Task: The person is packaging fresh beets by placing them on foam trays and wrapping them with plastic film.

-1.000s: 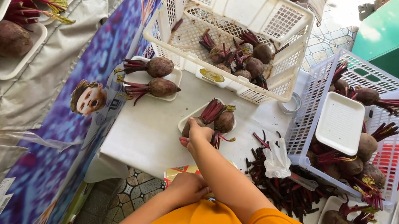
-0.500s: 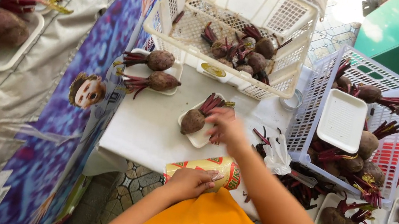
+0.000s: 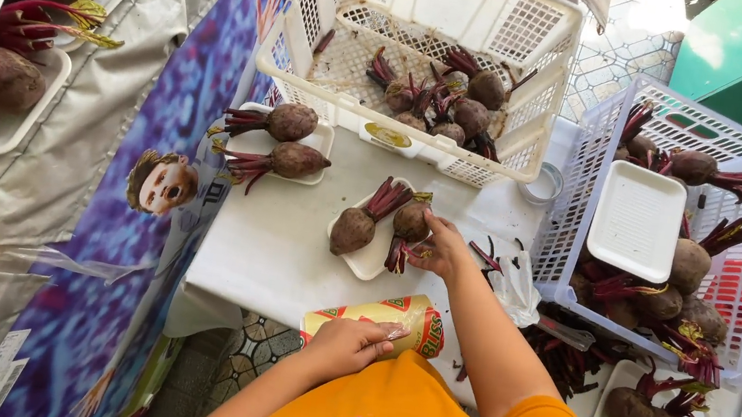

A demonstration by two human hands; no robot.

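My right hand (image 3: 442, 246) rests on the right edge of a small white foam tray (image 3: 372, 260) in the middle of the white table. Its fingers close around the right one of two beetroots (image 3: 411, 220) lying on that tray. The other beetroot (image 3: 353, 230) lies beside it, its red stems pointing away from me. My left hand (image 3: 353, 341) grips a yellow and red roll of wrap (image 3: 394, 318) at the near table edge, above my orange shirt.
A second foam tray (image 3: 321, 137) with two beetroots sits at the left. A white basket (image 3: 435, 42) of beetroots stands at the back, and a second basket (image 3: 674, 215) with an empty tray at the right. Filled trays (image 3: 5, 129) line the left side. Cut stems (image 3: 565, 350) lie right.
My right hand has slid right across the tray and set a second beetroot beside the first. My left hand has come to grip the roll of wrap at the near edge.
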